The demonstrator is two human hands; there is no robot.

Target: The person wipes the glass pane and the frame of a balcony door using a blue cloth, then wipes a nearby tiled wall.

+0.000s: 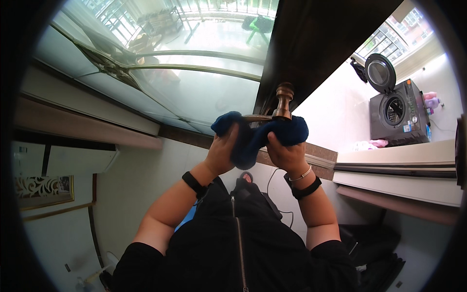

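Observation:
A dark blue cloth is bunched beneath and around a bronze-coloured door handle on the dark edge of a door. My left hand grips the cloth's left part, by the tip of the handle's lever. With my right hand I hold the other part close to the handle's round base, thumb on top. Folds of cloth hide most of the fingers and some of the lever. Left of the dark edge stretches the door's glass panel, crossed by curved metal-coloured strips.
Through the opening at right stands a grey front-loading washing machine, its round door swung open. Sliding-door tracks run below it. A thin cable lies on the floor near my foot. Black bags or fabric sit at lower right.

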